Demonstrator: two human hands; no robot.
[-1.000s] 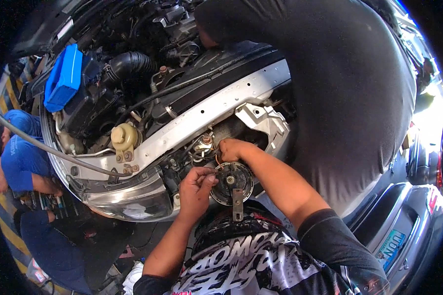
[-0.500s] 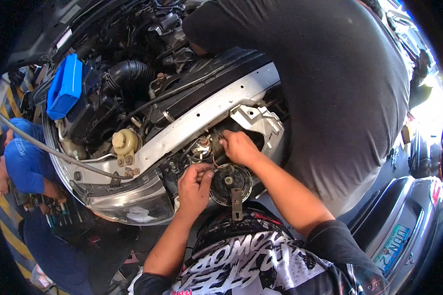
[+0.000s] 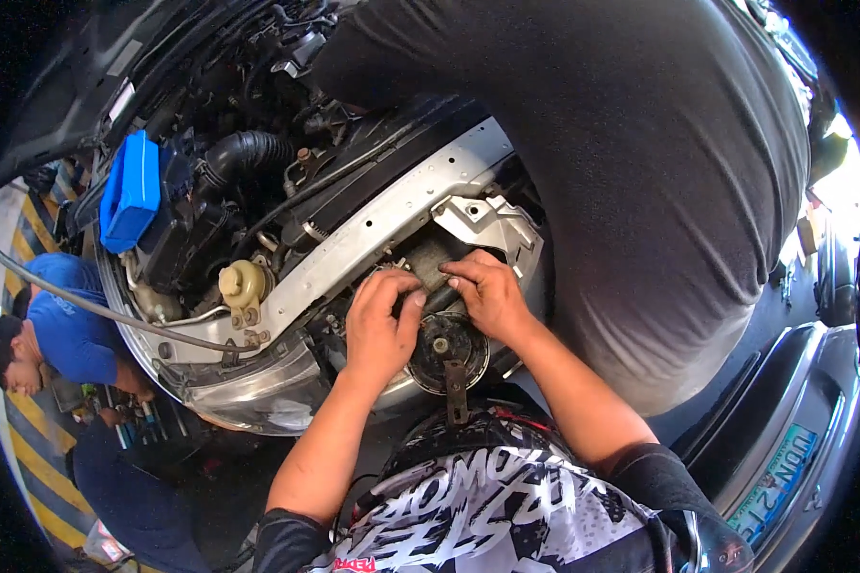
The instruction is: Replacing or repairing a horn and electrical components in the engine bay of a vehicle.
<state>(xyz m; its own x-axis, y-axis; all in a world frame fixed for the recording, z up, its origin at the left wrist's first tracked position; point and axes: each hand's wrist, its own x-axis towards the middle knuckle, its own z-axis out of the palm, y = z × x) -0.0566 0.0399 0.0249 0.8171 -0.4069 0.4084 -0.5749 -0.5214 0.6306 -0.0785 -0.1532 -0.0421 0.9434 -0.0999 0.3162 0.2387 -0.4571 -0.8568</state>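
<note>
Left hand (image 3: 380, 323) and right hand (image 3: 497, 304) near together, fingers pinched, grasp indeterminable, 12 o'clock from disc horn (image 3: 422, 367); fluid reservoir (image 3: 242, 285), contents hidden, 10 o'clock, beside silver crossmember (image 3: 354, 254).

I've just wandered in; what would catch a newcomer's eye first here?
Probably the bright blue boxy object at upper left, in the open engine bay. Next, a co-worker in dark clothing bends over, filling much of the upper right. Near the centre, the wearer's left grip and right grip are close together, just beyond a round black part with a metal bracket.
</note>
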